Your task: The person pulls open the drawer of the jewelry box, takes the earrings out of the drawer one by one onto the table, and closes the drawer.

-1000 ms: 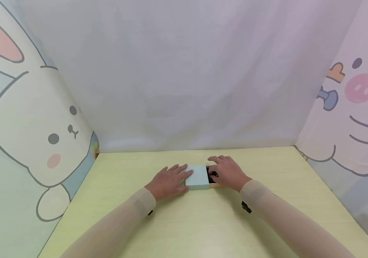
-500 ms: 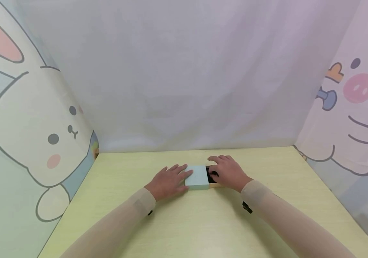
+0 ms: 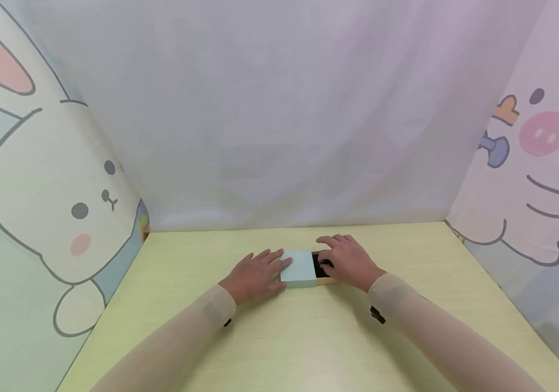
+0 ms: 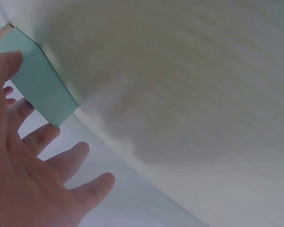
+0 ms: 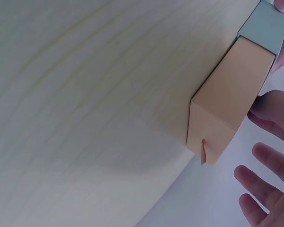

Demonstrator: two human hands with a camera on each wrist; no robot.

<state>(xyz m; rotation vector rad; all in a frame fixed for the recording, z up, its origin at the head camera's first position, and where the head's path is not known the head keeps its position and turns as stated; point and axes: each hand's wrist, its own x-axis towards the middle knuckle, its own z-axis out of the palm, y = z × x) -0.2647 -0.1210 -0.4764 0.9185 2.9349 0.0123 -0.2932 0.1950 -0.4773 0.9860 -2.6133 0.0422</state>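
A small drawer-style box lies on the table, its light blue sleeve [image 3: 301, 268] on the left. From the sleeve's right end sticks out a peach-sided drawer [image 5: 232, 87] with a black inside. My left hand [image 3: 254, 278] rests on the sleeve's left part with spread, fairly straight fingers; its thumb [image 4: 8, 65] touches the front side. Over the drawer is my right hand [image 3: 350, 263], thumb and index finger reaching down into it, the other fingers beyond the box. Their tips are hidden in the dark interior, so anything between them cannot be made out.
A pale wood-look table [image 3: 279, 337] carries the box. At the back hangs a plain whitish curtain [image 3: 279, 120]. Cartoon-printed panels stand at both sides, a rabbit [image 3: 54, 201] on the left. A small peach tab [image 5: 203, 152] sticks out of the drawer's end.
Hands and box stay almost in place. The right hand and wrist shift very slightly to the right, while the whole scene drifts a little left in view.
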